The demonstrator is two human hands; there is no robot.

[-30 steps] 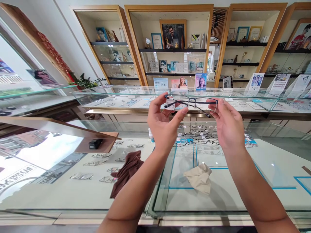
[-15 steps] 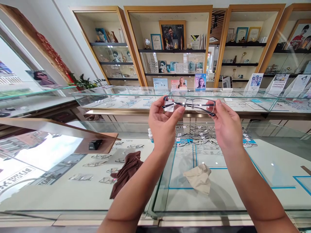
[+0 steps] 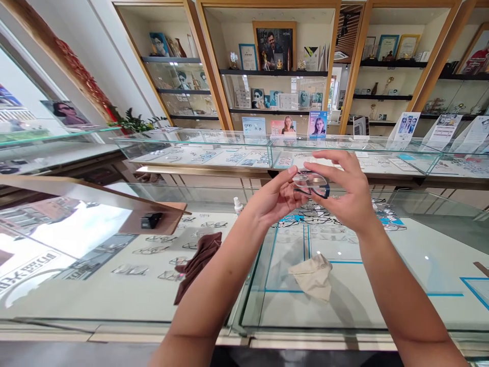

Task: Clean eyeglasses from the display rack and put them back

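Note:
A pair of thin-framed eyeglasses (image 3: 312,184) is held up above the glass counter, turned partly sideways. My left hand (image 3: 278,198) grips its left side, thumb on top and fingers curled beneath. From the right, my right hand (image 3: 349,189) reaches round the frame, with thumb at the lower edge and index fingertip near the top; its other fingers are raised. Part of the frame is hidden behind the fingers. Below lies a crumpled beige cloth (image 3: 314,278) on the counter. Left of my forearm is a brown cloth (image 3: 200,260).
Several eyeglasses (image 3: 151,250) lie in the left display case. More frames (image 3: 382,216) sit in rows beyond my hands. A small white bottle (image 3: 237,205) stands by my left forearm. A tilted mirror (image 3: 69,229) occupies the left. Another glass showcase (image 3: 214,158) runs behind.
The eyeglasses have turned from facing across, held at both ends, to a sideways angle and come slightly lower. My hands have moved closer together, and the right hand's upper fingers have lifted.

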